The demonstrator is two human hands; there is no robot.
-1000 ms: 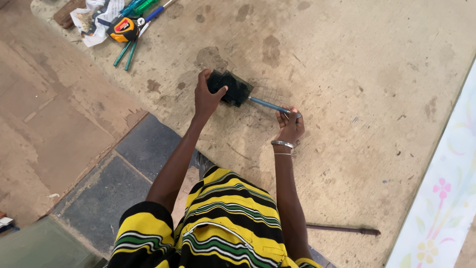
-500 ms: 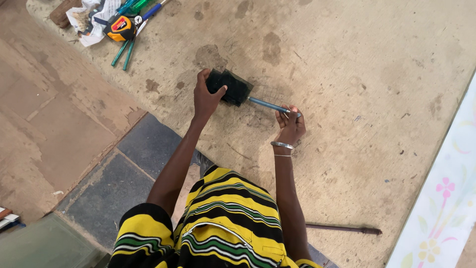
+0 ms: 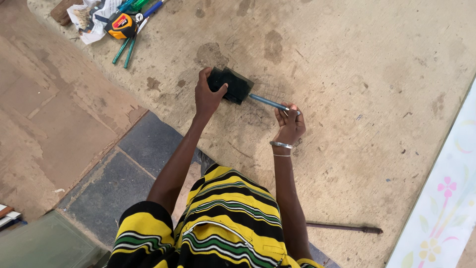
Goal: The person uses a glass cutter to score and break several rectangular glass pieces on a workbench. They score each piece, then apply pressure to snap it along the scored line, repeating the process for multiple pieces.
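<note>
My left hand presses down on a small dark square piece that lies flat on the concrete floor. My right hand, with bangles on the wrist, grips a thin blue-handled tool. The tool's far end meets the right edge of the dark piece. Both arms reach forward from my yellow, black and green striped garment.
A yellow tape measure, green and blue pens or tools and crumpled paper lie at the top left. Dark tiles sit under my left arm. Nearby are a thin metal rod, a floral sheet and a glass pane.
Both hands stay where they were on the dark piece and the tool. Only the view shifts a little.
</note>
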